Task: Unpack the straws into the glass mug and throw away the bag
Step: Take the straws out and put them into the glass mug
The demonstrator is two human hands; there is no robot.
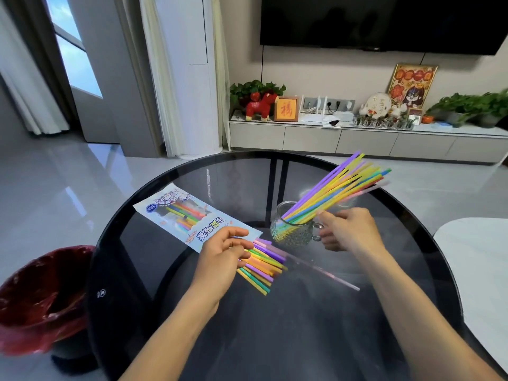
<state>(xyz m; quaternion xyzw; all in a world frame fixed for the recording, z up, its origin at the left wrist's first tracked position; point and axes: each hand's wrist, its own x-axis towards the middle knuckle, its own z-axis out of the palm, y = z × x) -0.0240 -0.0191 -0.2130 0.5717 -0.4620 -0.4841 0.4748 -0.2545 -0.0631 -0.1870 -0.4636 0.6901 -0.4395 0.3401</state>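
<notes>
Left hand [222,259]: pinches straws [261,266] at bag [192,215] mouth; long axis toward glass mug [292,229], to its right.
Right hand [349,229]: fingers curled by mug; grip unclear.

the bag [189,215] on the desk carries large blue chinese characters, seen upside down and not clearly readable, and a round blue badge [151,207] near its far end with small white print that looks like a number, too small to be sure. on the shelf, a small wooden frame [286,109] shows a single gold chinese character on red. a larger frame [411,82] holds red and gold characters, too blurred to read.
</notes>
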